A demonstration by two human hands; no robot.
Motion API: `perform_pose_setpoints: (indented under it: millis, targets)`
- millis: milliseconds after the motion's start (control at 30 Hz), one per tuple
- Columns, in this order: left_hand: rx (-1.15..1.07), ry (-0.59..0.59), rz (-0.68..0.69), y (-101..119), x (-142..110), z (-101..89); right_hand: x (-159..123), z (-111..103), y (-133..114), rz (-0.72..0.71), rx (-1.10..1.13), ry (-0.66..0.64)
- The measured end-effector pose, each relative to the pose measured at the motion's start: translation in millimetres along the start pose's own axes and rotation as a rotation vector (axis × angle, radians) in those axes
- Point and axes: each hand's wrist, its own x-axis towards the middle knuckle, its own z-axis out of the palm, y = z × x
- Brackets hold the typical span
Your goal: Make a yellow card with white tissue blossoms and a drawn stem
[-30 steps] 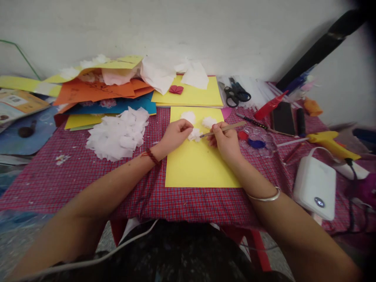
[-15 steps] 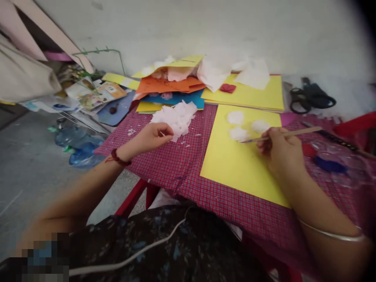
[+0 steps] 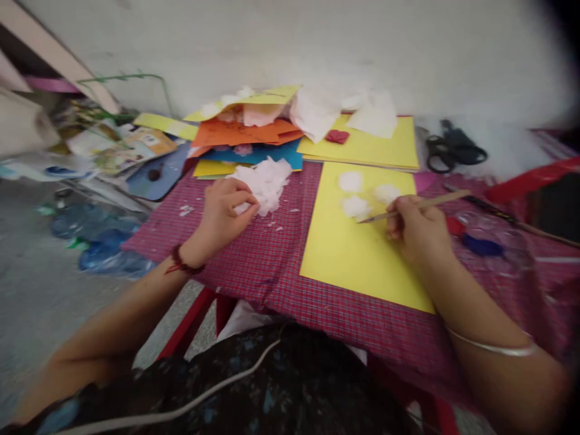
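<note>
One white paper pile (image 3: 270,181) lies just beyond the half-curled left hand (image 3: 223,212), its hold unclear; the right hand (image 3: 423,232) pinches a slim stick (image 3: 447,197).

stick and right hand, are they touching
Touching: the head view shows the right hand holding the stick between thumb and fingers.
</note>
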Motion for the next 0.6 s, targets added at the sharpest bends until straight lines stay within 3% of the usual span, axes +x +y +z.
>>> perform_pose_setpoints:
  millis: [133, 233, 400, 500, 600]
  targets:
    - [-0.129, 0.038, 0.090, 37.1, 32.3, -5.7, 2.0, -1.3, 2.1, -0.039, -0.054, -0.071]
    - [-0.378, -0.221, 0.139, 66.8, 59.2, 12.1, 3.9, -1.1, 4.9, -0.038, -0.103, -0.077]
    - [-0.642, -0.667, 0.077, 92.6, 93.3, 67.0, 5.5, -0.8, 7.2, -0.055, -0.093, -0.054]
    - [-0.746, -0.831, 0.012, 91.7, 99.8, 90.9, 6.7, 0.4, 5.7, -0.030, -0.085, -0.016]
    - [-0.753, -0.875, 0.059, 88.4, 97.7, 104.0, 7.9, 2.0, 4.0, -0.005, -0.084, -0.007]
